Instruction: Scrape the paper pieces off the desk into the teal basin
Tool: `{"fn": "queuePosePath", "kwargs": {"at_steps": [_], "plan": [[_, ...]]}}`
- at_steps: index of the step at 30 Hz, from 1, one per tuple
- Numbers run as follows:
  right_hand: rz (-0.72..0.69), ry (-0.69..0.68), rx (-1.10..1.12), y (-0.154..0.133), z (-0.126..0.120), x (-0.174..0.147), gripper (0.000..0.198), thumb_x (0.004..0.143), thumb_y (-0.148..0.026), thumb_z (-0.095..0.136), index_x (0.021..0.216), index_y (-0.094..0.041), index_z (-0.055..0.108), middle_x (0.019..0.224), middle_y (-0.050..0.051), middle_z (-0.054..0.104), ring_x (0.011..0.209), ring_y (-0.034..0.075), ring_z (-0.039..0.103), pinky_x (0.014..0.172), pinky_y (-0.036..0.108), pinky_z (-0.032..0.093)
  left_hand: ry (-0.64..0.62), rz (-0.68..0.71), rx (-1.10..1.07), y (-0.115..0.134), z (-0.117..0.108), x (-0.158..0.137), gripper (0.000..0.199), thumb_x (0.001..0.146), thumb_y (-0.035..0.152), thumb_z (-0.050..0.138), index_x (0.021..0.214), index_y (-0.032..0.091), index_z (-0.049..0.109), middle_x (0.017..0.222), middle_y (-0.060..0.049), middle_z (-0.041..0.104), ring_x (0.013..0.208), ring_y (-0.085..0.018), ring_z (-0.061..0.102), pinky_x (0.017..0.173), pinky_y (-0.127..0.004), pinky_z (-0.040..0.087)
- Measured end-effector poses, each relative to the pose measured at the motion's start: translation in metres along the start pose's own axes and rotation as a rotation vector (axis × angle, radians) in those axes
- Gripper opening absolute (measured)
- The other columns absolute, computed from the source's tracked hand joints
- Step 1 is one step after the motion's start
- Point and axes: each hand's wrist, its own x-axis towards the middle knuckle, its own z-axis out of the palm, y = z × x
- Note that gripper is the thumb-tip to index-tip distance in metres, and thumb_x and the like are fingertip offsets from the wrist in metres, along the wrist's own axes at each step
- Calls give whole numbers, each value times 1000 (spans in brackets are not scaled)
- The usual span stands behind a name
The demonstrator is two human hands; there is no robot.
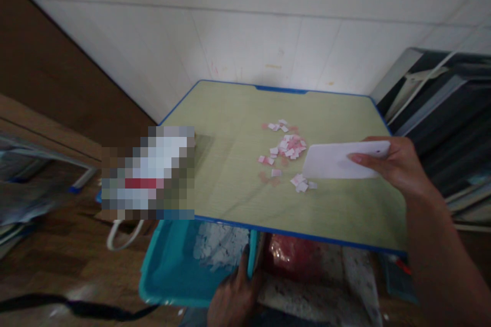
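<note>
My right hand (406,166) is closed on a flat white scraper (333,161), with the thumb pressed on its face near the small hole. The scraper's left edge is beside a pile of small pink-and-white paper-like squares (290,146) on the pale yellow-green tabletop (230,112). A smaller cluster of squares (299,183) lies just below that edge. My left hand (233,296) grips the right rim of a teal tub (172,286) under the table's front edge. One finger reaches along the tub's inner side, and the thumb is hidden. White flakes (222,245) lie in the tub.
A blurred-out white object (153,163) stands at the table's left end. A white panelled wall (261,36) backs the table. Dark folders (452,97) lean at the right. A shiny red bundle (291,255) sits under the table, right of the tub.
</note>
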Motion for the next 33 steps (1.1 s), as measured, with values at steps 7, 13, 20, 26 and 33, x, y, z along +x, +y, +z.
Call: {"fn": "queuePosePath", "kwargs": {"at_steps": [7, 13, 20, 26, 33], "plan": [[-55, 48, -119, 2, 6, 5, 19, 61, -36, 63, 60, -18, 57, 48, -4, 47, 41, 8, 40, 36, 20, 29, 58, 64, -65, -8, 16, 4, 43, 62, 14, 58, 101, 29, 51, 131, -20, 28, 81, -24, 59, 67, -36, 48], [-34, 69, -145, 3, 2, 3, 19, 62, -37, 62, 63, -18, 58, 49, -4, 47, 41, 8, 40, 36, 20, 29, 72, 24, -23, -4, 9, 1, 41, 61, 14, 60, 99, 30, 53, 126, -18, 37, 79, -23, 60, 65, -35, 49], [29, 110, -105, 5, -3, 2, 18, 60, -35, 63, 62, -18, 58, 49, -2, 49, 41, 9, 42, 36, 21, 29, 77, 39, 20, -2, 6, 1, 40, 66, 16, 56, 103, 31, 51, 127, -18, 36, 77, -22, 60, 63, -33, 49], [70, 127, -123, 5, -4, 2, 21, 60, -36, 64, 63, -16, 57, 49, -2, 50, 41, 9, 43, 36, 20, 30, 59, 19, 50, -1, 3, 1, 39, 67, 15, 54, 102, 32, 52, 121, -14, 46, 74, -20, 60, 63, -32, 49], [89, 161, -136, 11, -3, 3, 27, 58, -39, 64, 66, -15, 57, 48, -4, 49, 42, 9, 43, 36, 18, 31, 36, 30, 53, -3, 6, 1, 42, 65, 15, 57, 103, 33, 50, 124, -14, 42, 75, -21, 60, 62, -33, 49]]}}
